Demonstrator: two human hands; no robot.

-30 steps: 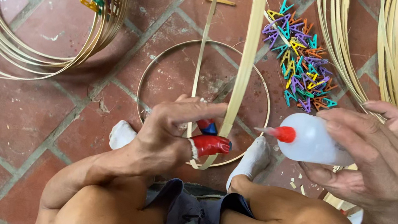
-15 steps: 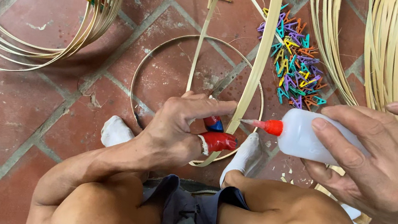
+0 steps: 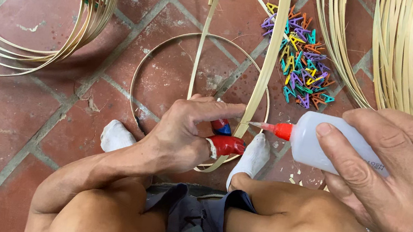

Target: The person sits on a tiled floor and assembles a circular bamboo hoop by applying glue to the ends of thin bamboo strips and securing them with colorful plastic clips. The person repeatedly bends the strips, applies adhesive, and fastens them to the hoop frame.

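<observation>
Seen from the head camera, the left hand (image 3: pixel 183 137) sits at the centre of the frame, fingers pinched on the bamboo strip (image 3: pixel 266 71) where it meets the hoop (image 3: pixel 141 68) lying on the brick floor (image 3: pixel 16 124). Two fingertips wear red and blue tape (image 3: pixel 224 144). The right hand (image 3: pixel 398 176), at the right edge, has its fingers wrapped tight around a white glue bottle (image 3: pixel 318 143); the bottle's red nozzle (image 3: pixel 273 128) points left, its tip right at the strip, perhaps touching, though it is hard to tell. A heap of coloured clips (image 3: pixel 302 59) lies at upper centre-right. Coiled hoops (image 3: pixel 32 37) fill the upper left, loose strips (image 3: pixel 382 53) the upper right.
</observation>
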